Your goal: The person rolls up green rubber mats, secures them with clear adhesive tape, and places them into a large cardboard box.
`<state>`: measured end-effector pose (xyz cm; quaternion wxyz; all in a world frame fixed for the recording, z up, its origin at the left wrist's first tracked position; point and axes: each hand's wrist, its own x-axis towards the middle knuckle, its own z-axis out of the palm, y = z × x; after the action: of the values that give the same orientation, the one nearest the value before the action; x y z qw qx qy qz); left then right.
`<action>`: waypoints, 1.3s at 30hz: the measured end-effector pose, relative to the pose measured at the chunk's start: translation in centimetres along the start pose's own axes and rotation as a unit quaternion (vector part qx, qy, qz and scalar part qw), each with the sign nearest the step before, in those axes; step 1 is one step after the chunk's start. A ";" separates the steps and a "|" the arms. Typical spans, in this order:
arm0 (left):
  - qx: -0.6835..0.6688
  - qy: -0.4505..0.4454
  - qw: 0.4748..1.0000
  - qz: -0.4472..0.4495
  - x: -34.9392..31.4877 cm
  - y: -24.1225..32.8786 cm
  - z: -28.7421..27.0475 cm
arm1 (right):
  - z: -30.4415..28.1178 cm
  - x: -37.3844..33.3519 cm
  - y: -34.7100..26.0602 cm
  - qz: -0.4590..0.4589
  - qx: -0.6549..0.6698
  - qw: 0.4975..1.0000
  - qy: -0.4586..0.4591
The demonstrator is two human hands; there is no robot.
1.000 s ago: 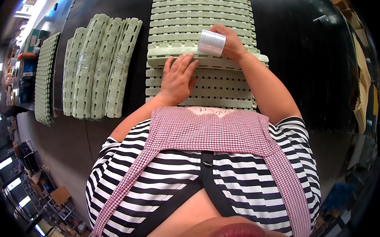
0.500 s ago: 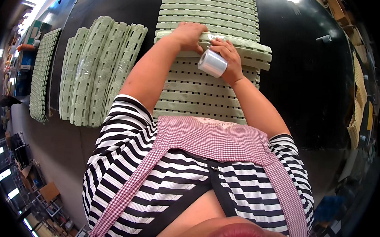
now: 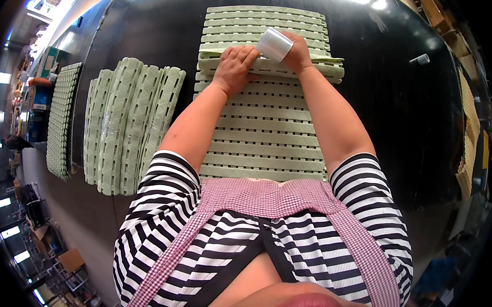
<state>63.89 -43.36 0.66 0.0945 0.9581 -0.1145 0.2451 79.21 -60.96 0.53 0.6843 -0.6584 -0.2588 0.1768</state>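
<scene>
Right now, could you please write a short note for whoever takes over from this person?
Left hand: flat on the folded mat strip, pressing it down.
Right hand: grip closed on the tape roll, at the strip.
Slatted mat lies flat on the black table; bundled mats stand to its left.
Done: strip folded on the mat.
Left: taping cannot be judged finished.

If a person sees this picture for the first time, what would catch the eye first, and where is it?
First come the two bare hands on the pale green slatted mat at the centre of the black table: the left hand presses a folded strip of mat, and the right hand holds a roll of clear tape there. To the left lie wrapped bundles of mats.
</scene>
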 end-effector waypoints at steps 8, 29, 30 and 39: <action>-0.071 -0.142 0.987 -0.027 -5.0 7.2 -7.3 | 2.4 -18.8 -5.7 -0.303 -0.322 0.896 -0.047; 0.083 -0.005 0.995 -0.057 -4.8 6.4 -0.6 | 0.7 -0.7 -2.5 0.062 0.139 0.988 -0.038; 0.070 -0.032 0.995 -0.070 -4.3 5.7 -0.4 | 0.6 0.4 -2.7 0.037 0.107 0.992 -0.051; 0.048 -0.161 0.979 -0.112 6.2 -3.1 1.8 | 1.1 -0.3 -0.9 -0.296 -0.274 0.915 -0.026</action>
<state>70.86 -41.88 1.79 0.0560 0.9951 -0.0083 0.0808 78.20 -60.33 1.36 0.4912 -0.7083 -0.4981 -0.0944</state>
